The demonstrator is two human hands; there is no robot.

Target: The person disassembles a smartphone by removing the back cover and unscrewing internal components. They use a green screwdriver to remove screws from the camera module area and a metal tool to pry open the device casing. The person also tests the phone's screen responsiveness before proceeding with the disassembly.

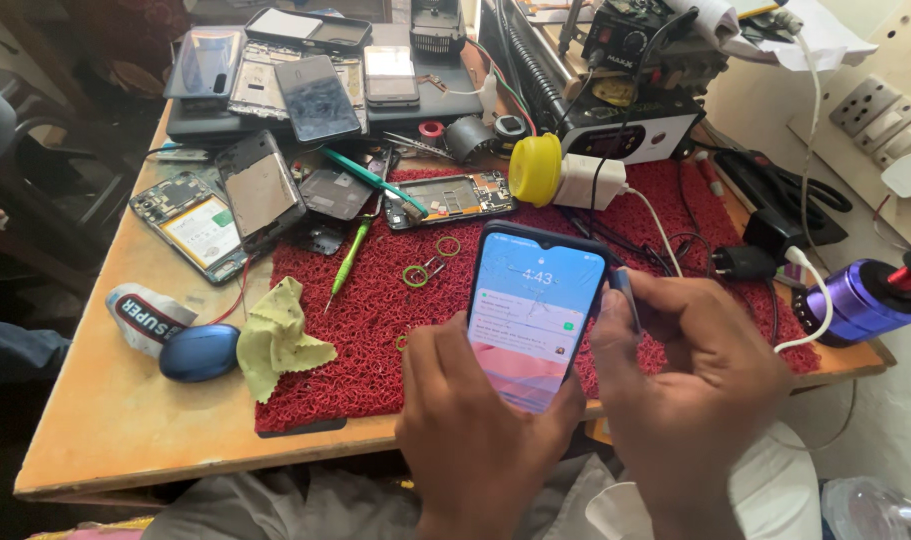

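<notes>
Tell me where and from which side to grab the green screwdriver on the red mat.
Grip the green screwdriver at mid-handle, coming from above with fingers across its width. It lies flat on the red mat, tip toward the near left, and its sides are free of the parts nearby.

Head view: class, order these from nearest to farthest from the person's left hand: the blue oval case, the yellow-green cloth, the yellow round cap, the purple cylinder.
From the left hand:
1. Yellow-green cloth, on the mat's left edge.
2. Blue oval case, farther left on the wooden table.
3. Yellow round cap, at the mat's back.
4. Purple cylinder, far right.
</notes>
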